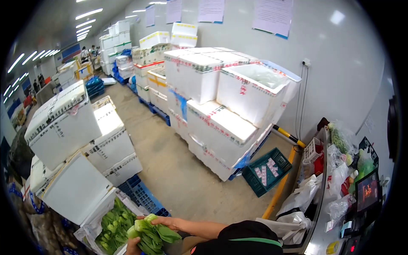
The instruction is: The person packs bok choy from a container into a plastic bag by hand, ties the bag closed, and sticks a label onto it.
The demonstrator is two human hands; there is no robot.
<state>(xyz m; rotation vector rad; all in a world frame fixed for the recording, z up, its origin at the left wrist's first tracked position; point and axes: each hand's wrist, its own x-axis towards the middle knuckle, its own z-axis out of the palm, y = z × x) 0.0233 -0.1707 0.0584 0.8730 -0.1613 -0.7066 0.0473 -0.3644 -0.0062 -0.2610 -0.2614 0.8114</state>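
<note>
At the bottom of the head view, a bunch of bok choy (pixel 148 236) is held between my two hands, its pale stalk ends upward left and its dark leaves spreading right. My right hand (pixel 163 221) grips it from above, the forearm reaching in from the right. Lower down, my left hand (pixel 133 245) closes round the left side of the bunch, partly cut off by the frame edge. Beside my hands stands an open white foam box (pixel 90 235), lined with wrapping, with more bok choy (pixel 114 225) in it.
Foam boxes (pixel 59 123) rise at left, next to a blue pallet (pixel 142 196). Another large stack (pixel 199 80) stands across the concrete floor (pixel 165 148). A green crate (pixel 266 172) lies near it. At right, a metal counter (pixel 315 233) carries bags, vegetables and a screen (pixel 367 191).
</note>
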